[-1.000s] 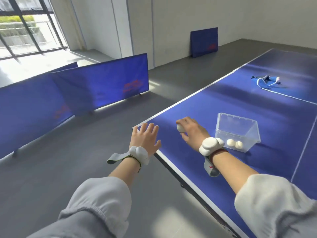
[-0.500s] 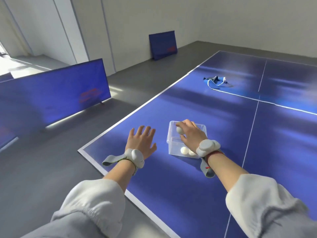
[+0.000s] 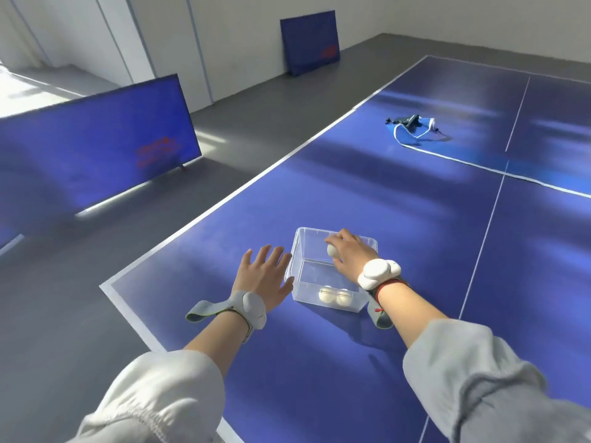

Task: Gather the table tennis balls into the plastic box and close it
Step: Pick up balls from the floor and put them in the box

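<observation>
Stretching away from the viewer is a blue table tennis table (image 3: 399, 199) with a smooth matte top, white edge lines and a thin white centre line, standing on a plain grey floor (image 3: 57, 282) in a pale-walled room. Sunlight falls across the floor at the far left. A long blue barrier panel (image 3: 96, 148) with red lettering stands on the floor to the left, and a smaller blue panel (image 3: 309, 41) leans against the far wall. Further up the table lies a loose bundle of net (image 3: 412, 127), blue cloth with white cord and dark clamps. Near the table's close left corner sits a clear plastic box (image 3: 299, 247), rectangular with rounded corners, open on top, its thin walls see-through. Two white balls (image 3: 334, 295), smooth and round, rest side by side on its floor against the near wall. The right hand (image 3: 351, 255) reaches over the box's open top, fingers curled around a third white ball (image 3: 332, 251), gripping it above the inside. The left hand (image 3: 263, 278) hovers flat, fingers spread and holding nothing, just beside the box's left wall; whether it touches the wall cannot be told. Each wrist wears a rounded white plastic pod on a grey fabric strap, and both arms have loose pale grey sleeves gathered at the cuff.
</observation>
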`<state>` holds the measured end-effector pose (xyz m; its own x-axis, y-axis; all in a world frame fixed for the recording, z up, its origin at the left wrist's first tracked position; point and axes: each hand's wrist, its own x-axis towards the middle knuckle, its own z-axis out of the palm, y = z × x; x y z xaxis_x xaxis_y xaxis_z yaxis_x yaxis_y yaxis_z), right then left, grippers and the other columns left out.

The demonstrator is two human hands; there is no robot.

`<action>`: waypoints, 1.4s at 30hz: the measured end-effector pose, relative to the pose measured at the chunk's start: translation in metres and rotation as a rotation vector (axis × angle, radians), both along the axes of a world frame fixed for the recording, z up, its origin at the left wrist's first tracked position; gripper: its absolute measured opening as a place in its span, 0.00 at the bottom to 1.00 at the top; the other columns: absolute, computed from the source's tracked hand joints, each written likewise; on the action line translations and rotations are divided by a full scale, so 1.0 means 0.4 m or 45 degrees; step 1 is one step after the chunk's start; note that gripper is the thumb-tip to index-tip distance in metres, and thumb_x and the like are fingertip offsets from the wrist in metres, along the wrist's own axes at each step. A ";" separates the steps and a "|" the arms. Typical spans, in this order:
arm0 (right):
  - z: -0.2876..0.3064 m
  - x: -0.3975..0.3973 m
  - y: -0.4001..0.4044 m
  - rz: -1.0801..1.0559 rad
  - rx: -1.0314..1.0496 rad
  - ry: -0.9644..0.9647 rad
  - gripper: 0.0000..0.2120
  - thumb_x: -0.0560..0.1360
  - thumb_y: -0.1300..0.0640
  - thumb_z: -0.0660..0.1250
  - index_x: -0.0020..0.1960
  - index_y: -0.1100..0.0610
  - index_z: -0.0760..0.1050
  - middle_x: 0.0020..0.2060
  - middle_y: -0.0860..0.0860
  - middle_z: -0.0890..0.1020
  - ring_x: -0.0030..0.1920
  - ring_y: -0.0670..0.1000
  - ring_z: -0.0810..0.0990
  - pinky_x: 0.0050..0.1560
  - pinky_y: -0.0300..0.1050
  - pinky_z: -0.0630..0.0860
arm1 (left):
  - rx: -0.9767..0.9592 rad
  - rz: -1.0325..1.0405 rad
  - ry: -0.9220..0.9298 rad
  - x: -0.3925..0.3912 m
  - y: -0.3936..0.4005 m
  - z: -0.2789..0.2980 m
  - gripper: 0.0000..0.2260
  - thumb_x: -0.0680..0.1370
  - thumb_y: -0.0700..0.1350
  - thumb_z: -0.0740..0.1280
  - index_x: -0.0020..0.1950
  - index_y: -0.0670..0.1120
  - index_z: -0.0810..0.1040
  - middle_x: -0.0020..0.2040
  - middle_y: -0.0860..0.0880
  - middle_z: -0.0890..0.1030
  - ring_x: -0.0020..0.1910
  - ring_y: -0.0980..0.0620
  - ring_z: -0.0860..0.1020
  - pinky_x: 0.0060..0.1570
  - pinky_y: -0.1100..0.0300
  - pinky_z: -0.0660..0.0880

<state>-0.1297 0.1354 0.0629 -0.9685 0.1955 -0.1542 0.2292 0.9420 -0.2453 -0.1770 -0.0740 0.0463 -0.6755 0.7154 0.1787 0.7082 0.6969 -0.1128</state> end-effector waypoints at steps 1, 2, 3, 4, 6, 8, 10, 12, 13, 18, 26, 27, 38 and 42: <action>-0.018 -0.018 0.009 0.015 -0.043 -0.065 0.20 0.76 0.61 0.59 0.68 0.53 0.66 0.65 0.55 0.68 0.63 0.60 0.71 0.57 0.54 0.74 | 0.020 -0.034 0.013 -0.004 0.010 -0.017 0.17 0.71 0.55 0.66 0.54 0.47 0.79 0.54 0.50 0.81 0.54 0.46 0.79 0.48 0.46 0.77; -0.039 -0.034 0.015 0.027 -0.094 -0.120 0.19 0.76 0.60 0.60 0.67 0.53 0.66 0.64 0.55 0.70 0.61 0.61 0.73 0.56 0.53 0.74 | 0.038 -0.067 0.005 -0.007 0.018 -0.035 0.17 0.73 0.55 0.60 0.54 0.48 0.79 0.55 0.50 0.81 0.54 0.46 0.79 0.48 0.47 0.78; -0.051 -0.041 0.016 0.041 -0.140 -0.169 0.18 0.76 0.59 0.61 0.65 0.52 0.66 0.63 0.56 0.72 0.58 0.61 0.75 0.54 0.52 0.74 | 0.051 -0.113 -0.011 -0.006 0.022 -0.045 0.18 0.73 0.55 0.56 0.54 0.48 0.78 0.56 0.50 0.81 0.55 0.46 0.79 0.48 0.47 0.78; -0.074 -0.053 0.018 0.064 -0.185 -0.221 0.17 0.75 0.59 0.61 0.63 0.53 0.68 0.61 0.56 0.74 0.56 0.61 0.77 0.53 0.50 0.73 | 0.053 -0.151 -0.016 -0.008 0.027 -0.067 0.19 0.74 0.54 0.53 0.55 0.49 0.78 0.57 0.50 0.80 0.55 0.46 0.79 0.48 0.47 0.78; -0.107 -0.075 0.018 0.123 -0.248 -0.367 0.14 0.74 0.62 0.61 0.59 0.55 0.71 0.58 0.56 0.78 0.52 0.59 0.78 0.49 0.45 0.71 | 0.041 -0.236 0.015 -0.015 0.041 -0.099 0.19 0.75 0.54 0.52 0.58 0.50 0.75 0.61 0.50 0.79 0.57 0.46 0.78 0.51 0.47 0.78; -0.123 -0.088 0.012 0.170 -0.270 -0.501 0.15 0.72 0.62 0.60 0.58 0.52 0.74 0.58 0.54 0.79 0.52 0.58 0.79 0.50 0.46 0.74 | 0.020 -0.277 0.018 -0.010 0.044 -0.109 0.18 0.76 0.54 0.52 0.60 0.50 0.71 0.63 0.50 0.77 0.60 0.46 0.77 0.53 0.46 0.77; -0.144 -0.107 0.010 0.212 -0.243 -0.584 0.18 0.71 0.59 0.59 0.58 0.46 0.74 0.61 0.50 0.78 0.55 0.55 0.79 0.57 0.49 0.75 | 0.010 -0.260 -0.006 -0.011 0.052 -0.119 0.17 0.76 0.54 0.51 0.61 0.51 0.70 0.64 0.51 0.77 0.61 0.47 0.76 0.53 0.47 0.77; -0.159 -0.122 0.004 0.233 -0.233 -0.629 0.20 0.72 0.57 0.57 0.61 0.44 0.74 0.64 0.47 0.76 0.59 0.54 0.77 0.60 0.48 0.74 | -0.010 -0.231 -0.013 -0.009 0.053 -0.132 0.18 0.76 0.53 0.51 0.62 0.50 0.68 0.64 0.50 0.77 0.61 0.47 0.76 0.54 0.47 0.77; -0.161 -0.126 -0.002 0.245 -0.235 -0.638 0.20 0.73 0.57 0.56 0.63 0.45 0.73 0.65 0.47 0.75 0.61 0.54 0.76 0.60 0.48 0.73 | -0.019 -0.220 -0.011 -0.009 0.049 -0.138 0.18 0.76 0.53 0.52 0.63 0.50 0.67 0.64 0.50 0.76 0.62 0.47 0.76 0.54 0.47 0.77; -0.174 -0.145 -0.015 0.299 -0.213 -0.647 0.21 0.76 0.59 0.56 0.67 0.48 0.70 0.67 0.51 0.74 0.64 0.56 0.73 0.64 0.50 0.68 | -0.017 -0.210 0.014 -0.009 0.033 -0.157 0.26 0.71 0.53 0.67 0.67 0.51 0.64 0.63 0.50 0.77 0.61 0.46 0.77 0.53 0.48 0.78; -0.193 -0.148 -0.024 0.362 -0.272 -0.632 0.19 0.77 0.60 0.58 0.67 0.52 0.71 0.53 0.50 0.80 0.49 0.54 0.78 0.51 0.44 0.72 | -0.017 -0.152 0.040 0.006 0.034 -0.165 0.32 0.70 0.53 0.71 0.70 0.52 0.61 0.63 0.51 0.78 0.61 0.46 0.77 0.54 0.48 0.77; -0.188 -0.147 -0.023 0.364 -0.281 -0.638 0.20 0.77 0.61 0.58 0.68 0.52 0.69 0.48 0.49 0.79 0.44 0.52 0.75 0.48 0.43 0.71 | -0.021 -0.146 0.042 0.006 0.035 -0.165 0.32 0.69 0.53 0.72 0.69 0.52 0.61 0.63 0.51 0.78 0.61 0.45 0.77 0.54 0.48 0.77; -0.173 -0.132 -0.019 0.268 -0.296 -0.534 0.19 0.76 0.63 0.57 0.65 0.52 0.71 0.62 0.54 0.77 0.56 0.56 0.75 0.58 0.46 0.69 | -0.069 -0.095 0.107 0.011 0.032 -0.160 0.30 0.68 0.54 0.73 0.69 0.52 0.70 0.65 0.50 0.76 0.62 0.44 0.76 0.55 0.48 0.76; -0.156 -0.124 -0.017 0.114 -0.317 -0.357 0.20 0.75 0.65 0.55 0.62 0.51 0.74 0.61 0.54 0.77 0.60 0.57 0.76 0.59 0.47 0.71 | -0.106 0.008 0.112 0.017 0.014 -0.150 0.31 0.70 0.55 0.70 0.71 0.51 0.65 0.67 0.50 0.74 0.66 0.44 0.72 0.60 0.47 0.73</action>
